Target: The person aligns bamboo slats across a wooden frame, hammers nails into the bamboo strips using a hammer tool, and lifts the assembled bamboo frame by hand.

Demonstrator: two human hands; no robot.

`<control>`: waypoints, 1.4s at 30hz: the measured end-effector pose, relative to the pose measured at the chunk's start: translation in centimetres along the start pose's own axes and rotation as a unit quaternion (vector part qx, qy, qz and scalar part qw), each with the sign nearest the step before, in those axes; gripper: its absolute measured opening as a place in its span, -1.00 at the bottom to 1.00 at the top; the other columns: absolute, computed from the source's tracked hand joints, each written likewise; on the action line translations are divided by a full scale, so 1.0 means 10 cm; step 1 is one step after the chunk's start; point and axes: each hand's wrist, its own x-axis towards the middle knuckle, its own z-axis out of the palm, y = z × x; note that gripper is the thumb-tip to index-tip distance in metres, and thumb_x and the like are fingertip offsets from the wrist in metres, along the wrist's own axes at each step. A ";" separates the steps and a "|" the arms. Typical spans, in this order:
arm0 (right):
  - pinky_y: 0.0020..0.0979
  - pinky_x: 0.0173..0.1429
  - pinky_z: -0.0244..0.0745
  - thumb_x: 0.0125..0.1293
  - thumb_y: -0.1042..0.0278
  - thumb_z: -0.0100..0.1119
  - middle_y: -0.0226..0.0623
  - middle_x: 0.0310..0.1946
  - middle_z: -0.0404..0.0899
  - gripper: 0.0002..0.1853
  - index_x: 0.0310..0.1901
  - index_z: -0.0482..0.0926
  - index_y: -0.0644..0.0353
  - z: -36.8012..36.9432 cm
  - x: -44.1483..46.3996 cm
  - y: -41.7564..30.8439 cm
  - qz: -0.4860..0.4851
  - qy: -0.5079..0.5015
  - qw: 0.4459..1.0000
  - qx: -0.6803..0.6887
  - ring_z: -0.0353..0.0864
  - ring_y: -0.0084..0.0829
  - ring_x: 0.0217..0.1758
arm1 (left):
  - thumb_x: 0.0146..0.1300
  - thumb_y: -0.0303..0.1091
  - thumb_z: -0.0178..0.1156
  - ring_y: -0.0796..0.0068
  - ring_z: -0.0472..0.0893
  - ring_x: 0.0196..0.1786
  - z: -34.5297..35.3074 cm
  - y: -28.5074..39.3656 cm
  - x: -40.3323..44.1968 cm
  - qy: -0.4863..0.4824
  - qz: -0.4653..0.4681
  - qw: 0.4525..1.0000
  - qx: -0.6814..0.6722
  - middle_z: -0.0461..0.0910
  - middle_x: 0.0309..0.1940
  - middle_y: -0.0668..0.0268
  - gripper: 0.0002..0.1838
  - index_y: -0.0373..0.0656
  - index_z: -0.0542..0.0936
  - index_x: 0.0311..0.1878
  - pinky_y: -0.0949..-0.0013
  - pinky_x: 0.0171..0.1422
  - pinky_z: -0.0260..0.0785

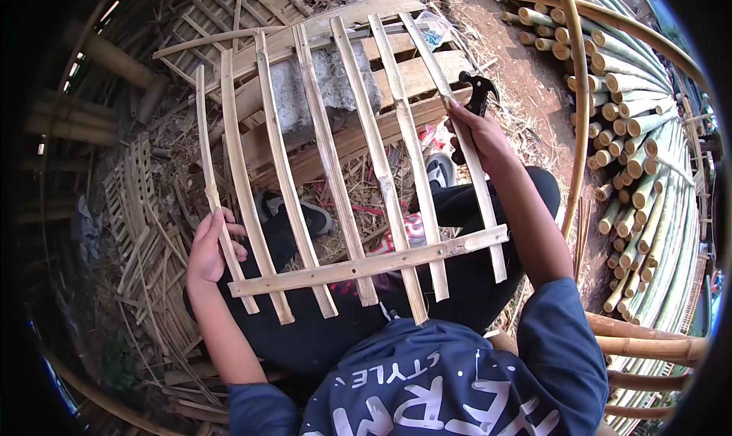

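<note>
A bamboo slat panel (329,150) lies tilted over my lap, its several long slats nailed to a crosspiece (366,267) near my body. My left hand (210,245) holds the outermost left slat, thumb on top and fingers around its edge. On the other side, my right hand (480,135) grips the outermost right slat. A black claw hammer (480,93) is in that same hand, its head sticking out above the fingers and its handle mostly hidden. Beneath the panel's far end stands a whitish stone block (324,85) among wooden boards.
Wooden boards (427,77) surround the stone, with a clear plastic bag (432,33) at their far corner. Cut bamboo poles (633,123) are stacked at right behind a curved bamboo rail (577,108). Bamboo lattice pieces (141,207) and strips litter the ground at left.
</note>
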 end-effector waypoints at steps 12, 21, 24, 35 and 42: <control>-0.44 -0.37 0.42 0.40 -0.08 0.32 -0.46 -0.42 0.61 -0.61 -0.17 0.68 0.14 -0.19 0.12 0.34 0.014 -0.038 0.997 -0.071 0.53 -0.60 -0.43 | 0.62 0.06 -0.11 0.37 0.72 -0.48 0.12 -0.20 -0.08 0.009 -0.031 0.995 0.091 0.68 -0.22 0.16 -0.52 -0.20 0.43 0.20 0.34 -0.39 0.66; -0.44 -0.30 0.49 0.48 -0.10 0.20 -0.43 -0.31 0.60 -0.60 -0.05 0.65 0.13 -0.20 0.25 0.38 -0.022 0.036 0.999 0.005 0.54 -0.62 -0.38 | 0.62 0.07 -0.12 0.42 0.71 -0.13 0.03 -0.28 0.04 0.098 0.052 0.982 0.155 0.69 -0.09 0.18 -0.48 -0.22 0.42 0.29 0.31 -0.06 0.58; -0.48 -0.36 0.41 0.48 0.10 0.26 -0.53 -0.40 0.39 -0.71 -0.05 0.61 0.17 -0.27 0.13 0.18 -0.070 0.112 0.991 -0.008 0.40 -0.63 -0.42 | 0.61 -0.13 -0.01 0.25 0.58 0.20 -0.08 -0.44 0.17 0.211 0.205 0.916 0.271 0.60 0.13 0.09 -0.56 -0.25 0.41 0.34 0.13 0.29 0.42; -0.51 -0.21 0.54 0.59 0.40 0.00 -0.27 -0.12 0.62 -0.70 0.24 0.39 0.32 -0.57 -1.72 -0.10 -0.163 -0.048 0.953 -0.252 0.60 -0.58 -0.29 | 0.24 0.11 0.33 -0.03 0.31 0.45 2.24 -0.33 -0.48 0.002 0.419 0.691 0.589 0.36 0.34 0.00 -0.22 -0.22 0.41 0.38 -0.08 0.51 0.12; -0.60 -0.38 0.33 0.56 0.48 0.00 -0.31 -0.16 0.59 -0.66 0.30 0.37 0.27 -0.71 -2.08 0.37 -0.097 0.000 0.988 -0.124 0.44 -0.66 -0.43 | 0.32 0.13 0.25 0.06 0.43 0.19 2.44 -0.17 -0.15 0.190 0.305 0.683 0.636 0.44 0.09 0.05 -0.28 -0.33 0.46 0.27 -0.02 0.20 0.31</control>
